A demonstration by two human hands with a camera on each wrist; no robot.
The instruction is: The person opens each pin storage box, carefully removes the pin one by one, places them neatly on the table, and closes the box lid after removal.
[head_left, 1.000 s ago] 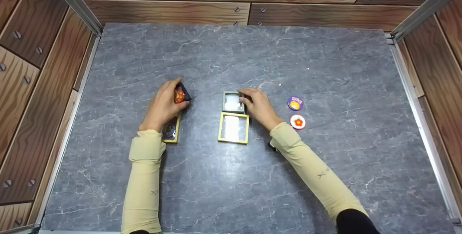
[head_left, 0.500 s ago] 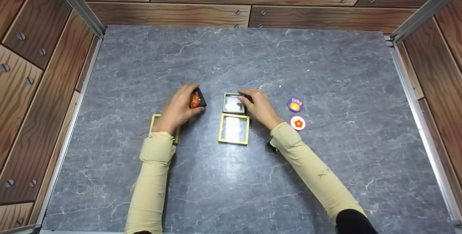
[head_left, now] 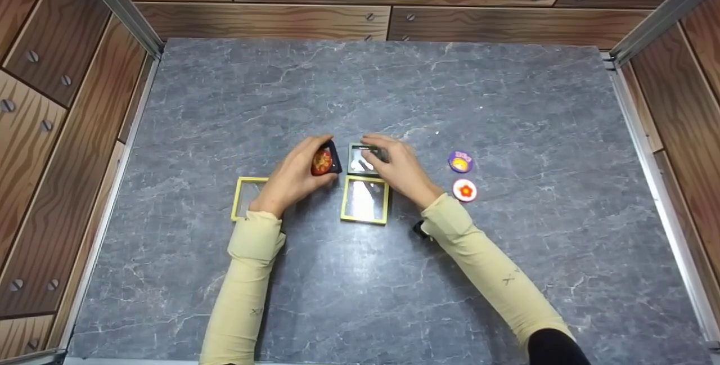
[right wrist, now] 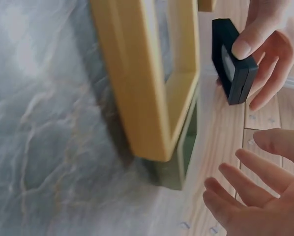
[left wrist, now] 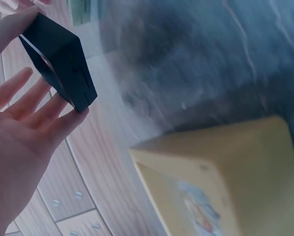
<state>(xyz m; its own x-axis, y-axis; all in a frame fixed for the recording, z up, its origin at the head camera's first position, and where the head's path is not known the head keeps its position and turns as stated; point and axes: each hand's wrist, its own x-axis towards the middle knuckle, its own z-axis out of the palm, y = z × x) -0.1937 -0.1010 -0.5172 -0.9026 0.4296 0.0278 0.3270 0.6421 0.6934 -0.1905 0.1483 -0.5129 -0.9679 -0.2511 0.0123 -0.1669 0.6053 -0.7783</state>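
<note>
My left hand (head_left: 292, 172) grips a small black square display frame (head_left: 336, 158) with a round red-orange badge (head_left: 322, 161) inside, held off the table just left of the grey-green frame (head_left: 352, 158). In the left wrist view, thumb and fingertips pinch the black frame (left wrist: 63, 59) by opposite edges. My right hand (head_left: 404, 169) hovers by the grey-green frame's right side; its fingers (right wrist: 250, 187) are spread and hold nothing in the right wrist view. A yellow frame (head_left: 344, 202) with a clear window touches the grey-green one on its near side.
Another yellow frame (head_left: 236, 201) lies at left, partly hidden by my left wrist; a badge shows inside it in the left wrist view. A purple badge (head_left: 460, 154) and a white flower badge (head_left: 464, 199) lie at right. Wood-patterned walls (head_left: 304, 22) enclose the grey table.
My left hand has carried the black frame rightward, close to the grey-green frame, uncovering more of the left yellow frame. My right hand's fingers have shifted slightly left over the grey-green frame.
</note>
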